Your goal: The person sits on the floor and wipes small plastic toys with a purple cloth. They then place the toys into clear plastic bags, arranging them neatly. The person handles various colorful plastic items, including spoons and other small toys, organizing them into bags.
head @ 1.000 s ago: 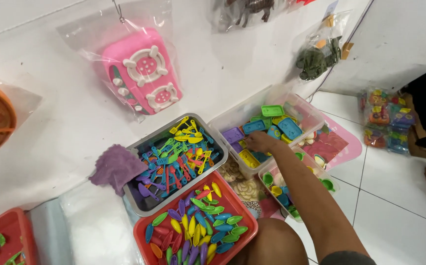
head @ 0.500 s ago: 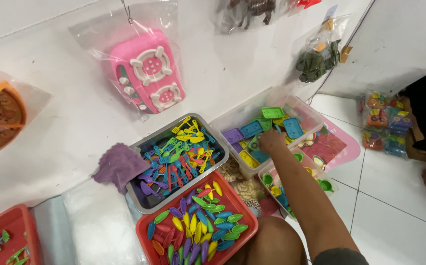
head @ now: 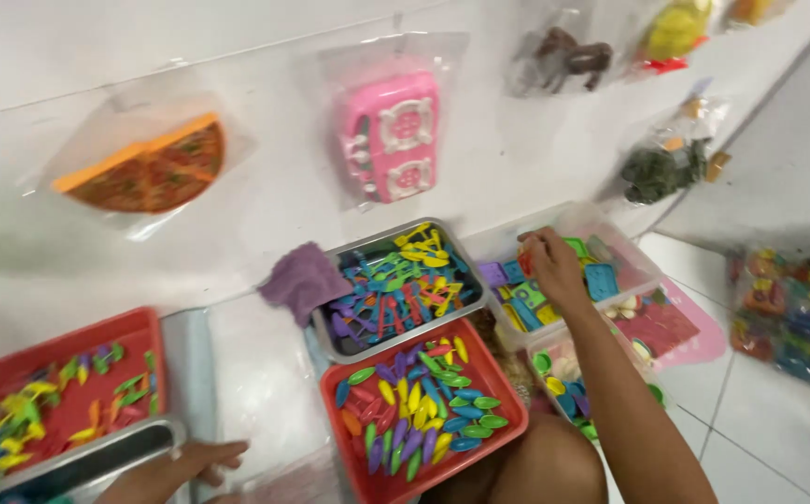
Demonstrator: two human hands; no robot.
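My right hand (head: 556, 269) reaches into a clear plastic bin (head: 631, 254) of flat, colourful toy blocks. Its fingers are curled down among the pieces and a bit of red shows beneath them; I cannot tell whether it grips anything. My left hand (head: 195, 462) lies at the bottom left with fingers spread on clear plastic, beside the rim of a metal tray (head: 78, 455). Between the hands stand a metal tray (head: 332, 338) of toy cutlery and a red tray (head: 509, 387) of coloured leaf-shaped pieces.
A purple cloth (head: 300, 276) lies left of the cutlery tray. Another red tray (head: 69, 334) of pieces sits at the far left. Bagged toys hang on the wall: a pizza (head: 143, 173), a pink stove (head: 391, 135), a horse (head: 563, 56). A pink lid (head: 694, 341) and toy bags (head: 778, 308) lie to the right.
The view has swung left and closer. My right hand stays in the clear bin, shifted slightly. My left hand and the metal tray at the lower left have come into view.
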